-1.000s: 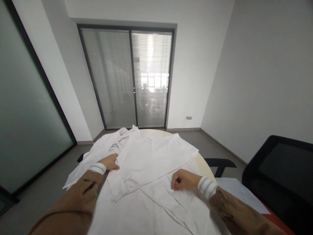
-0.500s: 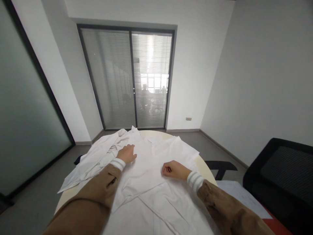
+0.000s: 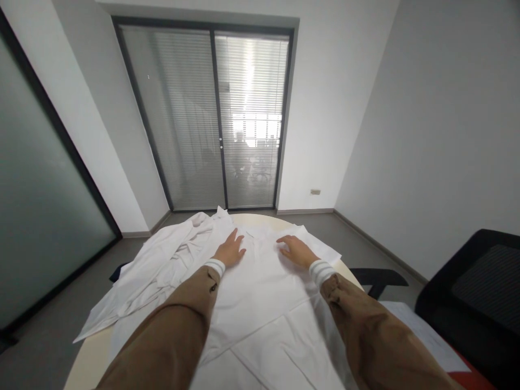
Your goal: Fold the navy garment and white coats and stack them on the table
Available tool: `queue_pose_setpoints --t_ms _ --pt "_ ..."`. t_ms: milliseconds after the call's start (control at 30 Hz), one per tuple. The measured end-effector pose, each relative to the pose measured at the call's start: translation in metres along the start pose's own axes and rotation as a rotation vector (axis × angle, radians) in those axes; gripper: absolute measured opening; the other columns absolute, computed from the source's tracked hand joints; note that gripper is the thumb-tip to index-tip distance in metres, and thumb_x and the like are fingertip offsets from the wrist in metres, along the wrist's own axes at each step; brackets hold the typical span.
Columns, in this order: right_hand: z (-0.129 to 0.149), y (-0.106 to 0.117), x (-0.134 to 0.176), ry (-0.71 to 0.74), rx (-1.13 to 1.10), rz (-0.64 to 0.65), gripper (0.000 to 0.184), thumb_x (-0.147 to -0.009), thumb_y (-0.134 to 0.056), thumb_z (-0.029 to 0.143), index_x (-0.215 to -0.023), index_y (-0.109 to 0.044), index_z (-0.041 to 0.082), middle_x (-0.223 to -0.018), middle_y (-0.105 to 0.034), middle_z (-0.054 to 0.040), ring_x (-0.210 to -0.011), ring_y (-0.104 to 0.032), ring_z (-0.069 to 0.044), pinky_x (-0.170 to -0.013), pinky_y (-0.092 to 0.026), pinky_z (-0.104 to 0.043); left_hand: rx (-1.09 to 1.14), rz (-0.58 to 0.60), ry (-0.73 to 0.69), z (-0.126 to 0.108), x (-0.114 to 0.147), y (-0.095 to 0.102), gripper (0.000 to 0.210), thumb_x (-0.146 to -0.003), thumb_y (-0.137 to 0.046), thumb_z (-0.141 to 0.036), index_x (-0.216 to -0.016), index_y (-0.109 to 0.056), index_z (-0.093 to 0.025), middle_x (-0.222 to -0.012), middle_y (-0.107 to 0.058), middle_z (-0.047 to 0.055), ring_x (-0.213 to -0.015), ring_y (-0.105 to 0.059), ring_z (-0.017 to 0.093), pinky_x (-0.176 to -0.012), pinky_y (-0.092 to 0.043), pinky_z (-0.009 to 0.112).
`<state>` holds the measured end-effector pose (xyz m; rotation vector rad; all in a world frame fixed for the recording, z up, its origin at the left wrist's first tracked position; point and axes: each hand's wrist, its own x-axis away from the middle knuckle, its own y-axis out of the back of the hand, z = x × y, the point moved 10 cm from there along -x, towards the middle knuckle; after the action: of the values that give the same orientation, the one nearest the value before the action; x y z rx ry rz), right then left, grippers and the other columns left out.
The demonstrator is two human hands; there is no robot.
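While cloth (image 3: pixel 264 295) lies spread, right hand (image 3: pixel 299 252) has uncurled

I count my two grips (image 3: pixel 228 251), one worktop (image 3: pixel 93 352), at least one white shirt (image 3: pixel 260 292), one mesh-backed chair (image 3: pixel 487 287) and two blind-covered panels (image 3: pixel 174 135).

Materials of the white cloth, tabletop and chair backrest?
White cloth: matte fabric, maybe cotton or a blend; it shows soft creases.
Tabletop: pale, smooth-looking, possibly laminate; no grain discernible.
Chair backrest: black mesh, probably synthetic, judging by its fine net-like texture.
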<state>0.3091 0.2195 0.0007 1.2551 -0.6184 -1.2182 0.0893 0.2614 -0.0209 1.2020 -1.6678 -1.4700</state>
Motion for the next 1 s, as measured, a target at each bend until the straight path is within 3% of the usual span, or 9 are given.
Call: queue_pose_setpoints --t_ms 100,233,333,433,567,700,833,1000 --pt "-0.006 -0.006 -0.012 0.022 0.068 0.007 0.046 -0.088 -0.056 0.020 -0.134 -0.057 0.017 -0.139 -0.057 -0.0117 -0.131 -0.047 -0.027 -0.110 -0.037 -0.039 -0.023 0.000 0.070 0.007 -0.017 -0.007 0.058 -0.097 -0.042 -0.042 -0.150 -0.035 -0.021 -0.164 -0.017 0.015 -0.133 -0.048 0.033 -0.102 -0.045 0.046" --pt "-0.015 -0.019 -0.029 -0.001 0.145 0.057 0.057 -0.089 -0.057 0.023 -0.145 -0.047 0.017 -0.152 -0.045 -0.0122 -0.143 -0.032 -0.030 -0.114 -0.032 -0.042 -0.013 -0.090 0.170 0.018 -0.036 -0.009 0.056 -0.100 -0.032 -0.044 -0.149 -0.037 -0.019 -0.155 -0.040 0.015 -0.128 -0.051 0.034 -0.098 -0.045 0.047" --pt "-0.020 -0.029 -0.043 -0.046 0.169 0.086 0.054 -0.093 -0.054 0.029 -0.145 -0.047 0.018 -0.153 -0.044 -0.0114 -0.146 -0.028 -0.032 -0.115 -0.030 -0.046 -0.002 -0.129 0.239 0.030 -0.043 -0.013 0.054 -0.102 -0.026 -0.042 -0.146 -0.041 -0.016 -0.137 -0.058 0.017 -0.122 -0.055 0.032 -0.094 -0.046 0.043" --pt "-0.026 -0.035 -0.057 -0.123 0.164 0.076 0.051 -0.096 -0.051 0.036 -0.144 -0.048 0.020 -0.150 -0.048 -0.0119 -0.146 -0.028 -0.033 -0.115 -0.027 -0.049 0.000 -0.177 0.294 0.040 -0.043 -0.015 0.050 -0.104 -0.022 -0.038 -0.140 -0.048 -0.015 -0.125 -0.065 0.016 -0.114 -0.059 0.029 -0.092 -0.046 0.040" --pt "-0.034 -0.042 -0.074 -0.219 0.126 0.056 0.053 -0.098 -0.046 0.043 -0.144 -0.045 0.016 -0.147 -0.050 -0.0174 -0.145 -0.027 -0.038 -0.112 -0.024 -0.056 0.001 -0.222 0.298 0.043 -0.039 -0.017 0.043 -0.103 -0.026 -0.030 -0.134 -0.055 -0.021 -0.127 -0.065 0.012 -0.112 -0.059 0.026 -0.092 -0.046 0.038" --pt "-0.043 -0.050 -0.087 -0.294 0.094 0.050 0.051 -0.099 -0.043 0.041 -0.143 -0.045 0.015 -0.142 -0.054 -0.0200 -0.142 -0.027 -0.042 -0.106 -0.023 -0.060 0.025 -0.270 0.186 0.033 -0.040 -0.018 0.036 -0.099 -0.037 -0.021 -0.130 -0.056 -0.023 -0.122 -0.065 0.011 -0.118 -0.055 0.025 -0.093 -0.044 0.038" --pt "-0.050 -0.059 -0.095 -0.338 0.083 0.046 0.048 -0.100 -0.038 0.040 -0.139 -0.047 0.013 -0.133 -0.060 -0.0206 -0.140 -0.030 -0.039 -0.105 -0.021 -0.058 0.031 -0.285 0.096 0.027 -0.043 -0.022 0.027 -0.095 -0.041 -0.014 -0.110 -0.061 -0.023 -0.127 -0.062 0.009 -0.131 -0.045 0.026 -0.104 -0.036 0.044" --pt "-0.056 -0.059 -0.103 -0.375 0.064 -0.013 0.049 -0.093 -0.044 0.024 -0.141 -0.046 0.019 -0.135 -0.059 -0.0171 -0.133 -0.042 -0.032 -0.105 -0.025 -0.052 0.097 -0.236 0.070 0.033 -0.048 -0.034 0.038 -0.093 -0.037 -0.008 -0.121 -0.055 -0.026 -0.143 -0.054 0.005 -0.141 -0.037 0.021 -0.116 -0.022 0.047"
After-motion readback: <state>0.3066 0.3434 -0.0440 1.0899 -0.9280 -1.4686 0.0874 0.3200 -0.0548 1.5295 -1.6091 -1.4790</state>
